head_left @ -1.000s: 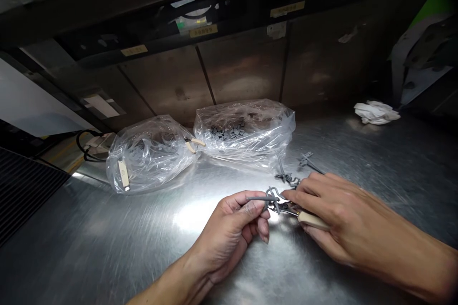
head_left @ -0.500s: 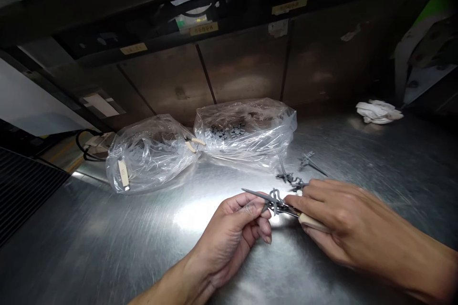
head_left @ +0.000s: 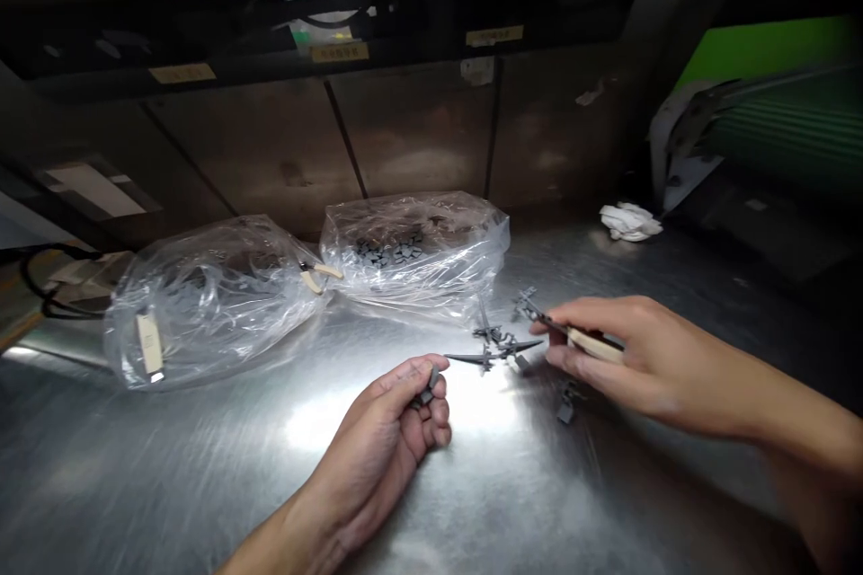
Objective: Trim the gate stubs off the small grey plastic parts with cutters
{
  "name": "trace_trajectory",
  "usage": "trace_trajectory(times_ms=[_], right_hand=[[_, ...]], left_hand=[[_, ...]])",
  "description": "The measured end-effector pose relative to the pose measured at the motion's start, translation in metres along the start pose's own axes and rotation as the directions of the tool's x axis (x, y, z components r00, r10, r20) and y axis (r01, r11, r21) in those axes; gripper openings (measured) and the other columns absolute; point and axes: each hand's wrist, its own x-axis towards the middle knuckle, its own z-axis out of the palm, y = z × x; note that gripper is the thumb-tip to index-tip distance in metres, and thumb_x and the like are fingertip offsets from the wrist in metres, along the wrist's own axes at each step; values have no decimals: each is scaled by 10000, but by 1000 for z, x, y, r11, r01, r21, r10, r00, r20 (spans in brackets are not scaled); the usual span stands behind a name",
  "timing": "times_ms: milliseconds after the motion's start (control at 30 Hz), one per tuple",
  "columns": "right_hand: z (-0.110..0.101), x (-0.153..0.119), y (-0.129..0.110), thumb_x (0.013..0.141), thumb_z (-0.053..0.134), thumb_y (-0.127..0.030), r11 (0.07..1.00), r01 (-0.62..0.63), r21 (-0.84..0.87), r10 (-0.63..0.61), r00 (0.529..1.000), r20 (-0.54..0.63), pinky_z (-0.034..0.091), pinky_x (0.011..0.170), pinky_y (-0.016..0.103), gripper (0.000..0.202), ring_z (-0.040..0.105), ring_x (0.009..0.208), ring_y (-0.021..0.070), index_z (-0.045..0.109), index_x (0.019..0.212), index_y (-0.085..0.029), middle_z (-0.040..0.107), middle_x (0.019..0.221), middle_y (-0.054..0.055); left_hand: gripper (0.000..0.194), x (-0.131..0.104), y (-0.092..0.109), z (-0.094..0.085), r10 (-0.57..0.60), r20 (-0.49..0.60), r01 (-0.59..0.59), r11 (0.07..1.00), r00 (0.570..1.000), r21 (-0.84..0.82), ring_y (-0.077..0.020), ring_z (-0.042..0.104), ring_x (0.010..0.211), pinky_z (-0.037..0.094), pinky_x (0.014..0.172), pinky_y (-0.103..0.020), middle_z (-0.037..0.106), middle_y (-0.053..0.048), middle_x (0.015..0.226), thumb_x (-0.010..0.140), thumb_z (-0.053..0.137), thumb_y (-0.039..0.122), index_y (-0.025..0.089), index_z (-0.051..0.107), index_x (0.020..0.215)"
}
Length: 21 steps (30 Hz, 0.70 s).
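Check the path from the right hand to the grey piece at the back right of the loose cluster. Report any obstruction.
Nothing visible stands between the right hand and that grey piece; the fingertips are right beside it, contact unclear. Other grey pieces lie nearer the camera.

Readable text: none | yellow labels (head_left: 340,52) on dark rail (head_left: 418,40): blurred | cream handle (head_left: 149,343) marking: illegible

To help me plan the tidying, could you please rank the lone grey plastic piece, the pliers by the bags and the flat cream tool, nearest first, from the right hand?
From the right hand:
1. Lone grey plastic piece: just below it.
2. Pliers: left, between the bags.
3. Flat cream tool: far left.
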Motion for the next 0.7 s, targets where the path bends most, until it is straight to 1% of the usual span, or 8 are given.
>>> trace_trajectory(times_ms=[67, 133, 233, 333, 400, 467, 567, 700], right_hand=[[0, 4, 4, 1055, 588, -424, 992, -110, -59, 106, 993, -58, 440, 610, 308, 247, 658, 681, 180, 780, 1078, -271, 773, 884, 5], [7, 10, 3, 1023, 631, -434, 983, -161, -90, 154, 985, -78, 412, 614, 306, 237, 653, 694, 185, 778, 1087, -260, 764, 872, 13], [27, 19, -4, 967, 688, -404, 976, -194, -99, 185, 978, -99, 431, 720, 324, 266, 689, 851, 234, 776, 1163, -247, 775, 997, 61], [43, 26, -9, 952, 645, -297, 974, -211, -79, 203, 974, -97, 404, 721, 339, 231, 664, 827, 245, 777, 1135, -246, 748, 935, 65], [43, 25, -10, 963, 608, -276, 980, -198, -32, 195, 977, -91, 416, 713, 332, 212, 667, 820, 231, 758, 1111, -249, 748, 920, 45], [35, 22, -11, 990, 591, -316, 987, -158, 33, 160, 985, -69, 449, 709, 315, 182, 680, 813, 204, 731, 1087, -252, 761, 941, 20], [21, 15, -16, 1018, 591, -364, 990, -45, 135, 44, 999, 11, 490, 727, 290, 161, 689, 828, 171, 710, 1031, -257, 763, 962, -6], [22, 10, -25, 1027, 592, -192, 952, 208, 225, -238, 964, 118, 500, 851, 270, 161, 676, 939, 155, 721, 1101, -251, 752, 1018, -4]], left_hand=[[219, 0, 0, 2, -17, 2, 17, 1000, 1000, 22, -106, 605, 597, 566, 543, -219, 649, -51, 812, 1098, 588, 153, 85, 749, 965], [249, -1, 0, 4, -37, -7, 37, 999, 999, 38, -107, 604, 586, 563, 525, -218, 656, -54, 807, 1106, 584, 174, 99, 710, 905], [305, -1, -1, 6, -77, -18, 78, 995, 997, 56, -109, 599, 560, 537, 471, -208, 661, -59, 789, 1111, 573, 185, 113, 663, 829], [309, -2, -3, 7, -101, 26, 98, 990, 995, 102, -116, 618, 586, 546, 461, -205, 682, -82, 824, 1104, 561, 156, 90, 687, 830], [221, -4, -3, 7, -109, 61, 100, 986, 992, 131, -124, 638, 621, 562, 470, -207, 699, -89, 867, 1074, 587, 112, 68, 730, 912], [151, -5, -4, 6, -120, 72, 109, 984, 990, 140, -133, 650, 644, 564, 461, -210, 703, -82, 889, 1051, 609, 91, 65, 754, 1016], [183, -7, -5, 4, -138, 88, 124, 981, 987, 148, -142, 660, 658, 573, 447, -213, 701, -84, 893, 1079, 593, 144, 66, 759, 1079], [286, -6, -7, 1, -200, 176, 164, 966, 964, 199, -137, 650, 628, 566, 412, -198, 705, -97, 862, 1106, 625, 309, 78, 759, 1003]])
